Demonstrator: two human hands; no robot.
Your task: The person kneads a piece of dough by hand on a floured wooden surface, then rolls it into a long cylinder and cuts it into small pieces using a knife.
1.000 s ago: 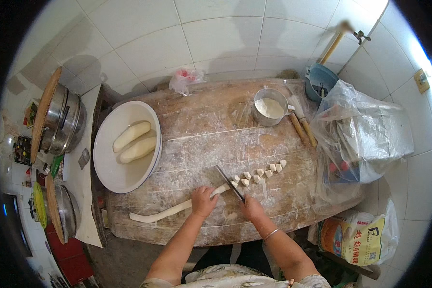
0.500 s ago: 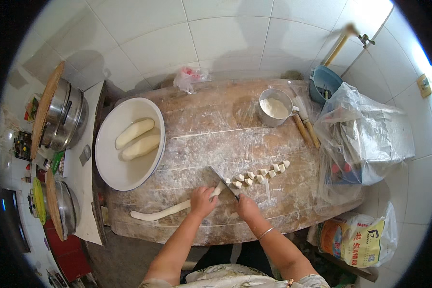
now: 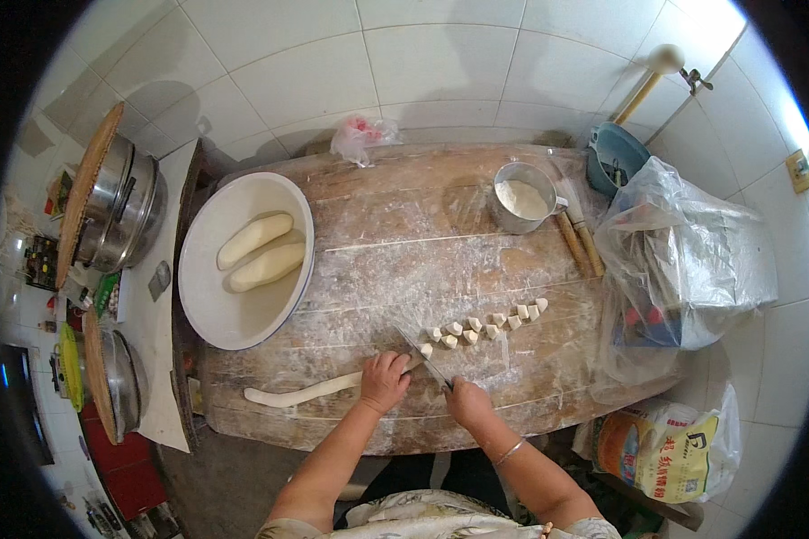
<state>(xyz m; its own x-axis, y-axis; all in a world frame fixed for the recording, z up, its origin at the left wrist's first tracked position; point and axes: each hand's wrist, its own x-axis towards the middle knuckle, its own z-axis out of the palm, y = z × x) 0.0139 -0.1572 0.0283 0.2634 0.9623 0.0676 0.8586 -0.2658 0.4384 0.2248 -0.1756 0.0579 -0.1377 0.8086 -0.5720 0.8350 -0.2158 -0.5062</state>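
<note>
A long pale dough rope (image 3: 310, 392) lies across the floured wooden board. My left hand (image 3: 386, 382) is closed over it close to its right end, fingers curled on top. My right hand (image 3: 467, 402) grips the handle of a knife (image 3: 425, 357), its blade slanting up and left across the rope's end. One cut dough piece (image 3: 425, 350) rests against the blade's right side. Several more small dough pieces (image 3: 492, 331) sit in two rough rows running up to the right.
At the left stands a white basin (image 3: 208, 301) with two thick dough logs (image 3: 254, 241). A metal cup of flour (image 3: 523, 199), rolling pins (image 3: 581, 244) and a plastic-covered box (image 3: 692, 256) occupy the right. Steel pots (image 3: 139, 211) line the far left, and a flour sack (image 3: 665, 454) sits lower right.
Another small piece now shows beside the blade, separate from the rope. The knife has shifted slightly toward me, and the whole view has moved a little.
</note>
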